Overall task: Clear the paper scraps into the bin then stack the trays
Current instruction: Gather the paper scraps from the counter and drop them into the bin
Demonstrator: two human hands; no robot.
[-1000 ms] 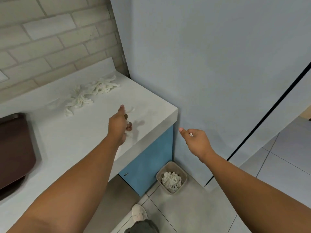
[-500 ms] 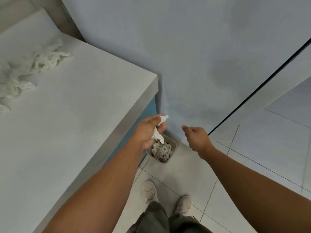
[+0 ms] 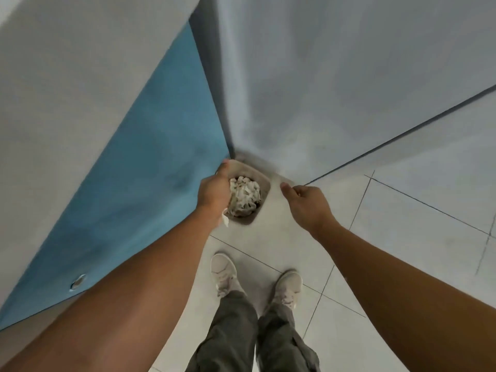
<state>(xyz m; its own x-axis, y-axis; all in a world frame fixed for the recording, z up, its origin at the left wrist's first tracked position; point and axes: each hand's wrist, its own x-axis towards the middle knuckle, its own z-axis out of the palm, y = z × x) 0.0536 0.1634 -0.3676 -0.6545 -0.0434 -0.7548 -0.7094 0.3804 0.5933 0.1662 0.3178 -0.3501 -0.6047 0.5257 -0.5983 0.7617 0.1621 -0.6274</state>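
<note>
- A person's left hand (image 3: 214,191) hangs knuckles-up over the left rim of a small beige bin (image 3: 264,183) at the centre of the frame. Its fingers curl downward out of sight, and a white paper strip (image 3: 225,220) pokes out beneath the heel of the hand.
- The right hand (image 3: 306,202) hovers just right of the bin, apart from it, with the fingers folded toward the palm and the thumb pointing at the bin. Whether it holds anything cannot be seen.
- Crumpled paper scraps (image 3: 245,196) fill the bin nearly to its rim.
- The bin stands on the tiled floor (image 3: 402,237) in the corner where a blue cabinet front (image 3: 147,170) meets a pale wall (image 3: 322,76).
- The grey table (image 3: 80,76) overhangs the cabinet across the upper left of the frame.
- At bottom centre, two pale shoes (image 3: 224,272) and grey trouser legs (image 3: 230,331) point toward the bin.
</note>
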